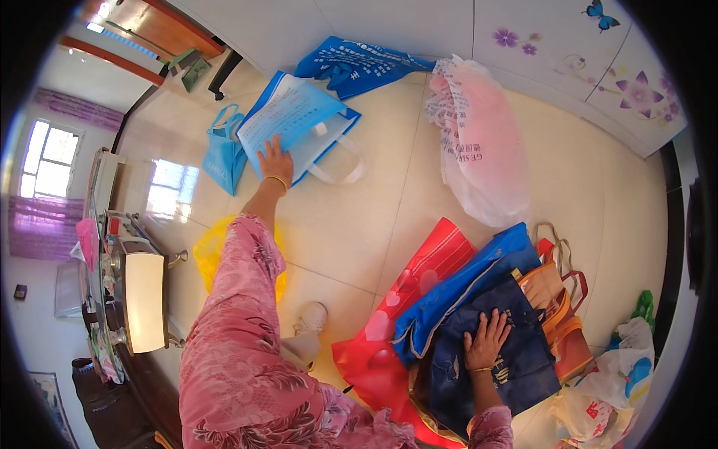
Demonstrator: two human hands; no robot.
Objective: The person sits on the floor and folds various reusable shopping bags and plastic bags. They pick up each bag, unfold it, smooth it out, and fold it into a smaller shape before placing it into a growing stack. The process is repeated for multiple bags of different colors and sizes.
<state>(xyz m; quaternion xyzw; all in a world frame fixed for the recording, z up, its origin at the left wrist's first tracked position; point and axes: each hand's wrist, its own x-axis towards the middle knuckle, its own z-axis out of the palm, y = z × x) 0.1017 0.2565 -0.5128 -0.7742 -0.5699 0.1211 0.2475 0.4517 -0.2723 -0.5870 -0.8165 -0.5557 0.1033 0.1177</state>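
My left hand (276,165) lies with spread fingers on a light-blue and white shopping bag (300,115), which is flat on the floor with its white handles toward the right. Beside that bag stands a small light-blue handled bag (223,154). My right hand (487,341) presses flat, fingers apart, on a dark navy bag (449,387) bearing writing. Under and beside the navy bag are a bright-blue bag (477,275) and a red bag with hearts (381,325). Orange-brown paper bags with handles (569,342) lie at its right.
A blue bag (364,64) and a pink-white plastic bag (485,146) lie near white flowered cabinets (538,56). A yellow plastic bag (210,252) sits partly behind my left arm. Crumpled plastic bags (606,393) are at right, a glass-topped table (106,269) at left.
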